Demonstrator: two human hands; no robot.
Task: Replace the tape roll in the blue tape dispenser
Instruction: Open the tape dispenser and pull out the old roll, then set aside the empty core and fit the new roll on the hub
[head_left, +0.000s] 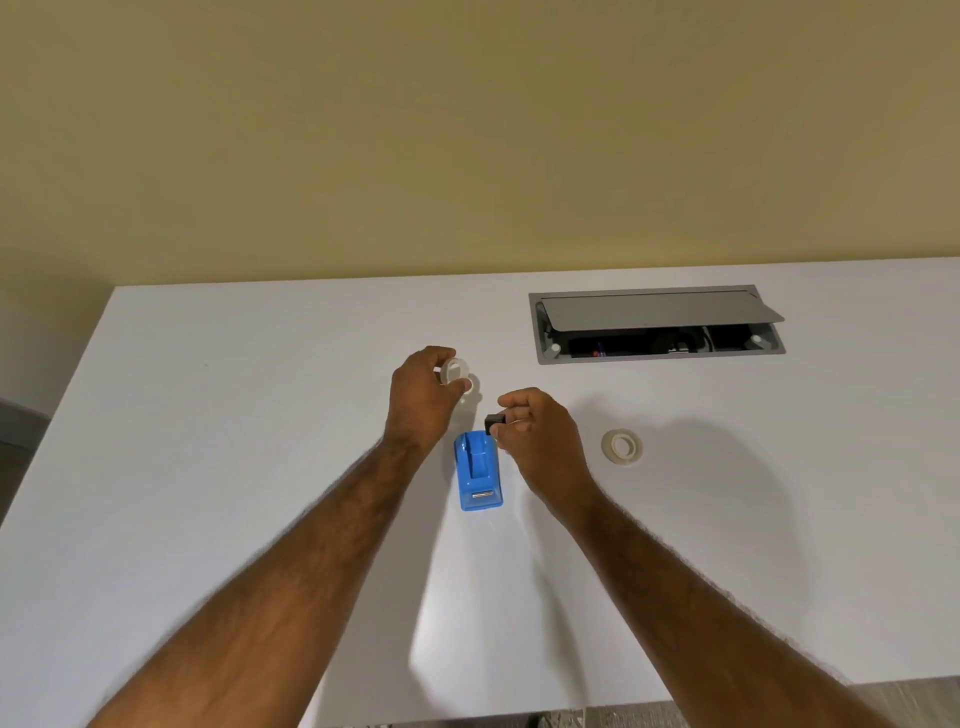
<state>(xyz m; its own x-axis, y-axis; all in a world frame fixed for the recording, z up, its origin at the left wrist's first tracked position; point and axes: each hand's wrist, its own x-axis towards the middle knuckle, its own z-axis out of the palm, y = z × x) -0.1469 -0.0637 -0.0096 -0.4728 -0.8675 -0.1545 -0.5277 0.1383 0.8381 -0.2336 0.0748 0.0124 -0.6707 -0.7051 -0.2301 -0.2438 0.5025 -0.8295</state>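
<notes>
The blue tape dispenser (479, 470) stands on the white table (234, 415) with its roll slot bare and its metal cutter toward me. My left hand (423, 397) hovers just beyond and left of it, fingers closed on a white tape roll core (456, 373). My right hand (540, 431) is to the dispenser's right, pinching a small black spindle (495, 424) between thumb and fingers, just above the dispenser's far end. A full clear tape roll (622, 446) lies flat on the table to the right of my right hand.
A grey cable hatch (657, 322) is set into the table at the back right, its lid propped partly open over cables. A yellow wall (467, 130) rises behind the table. The table's near edge shows at the bottom right.
</notes>
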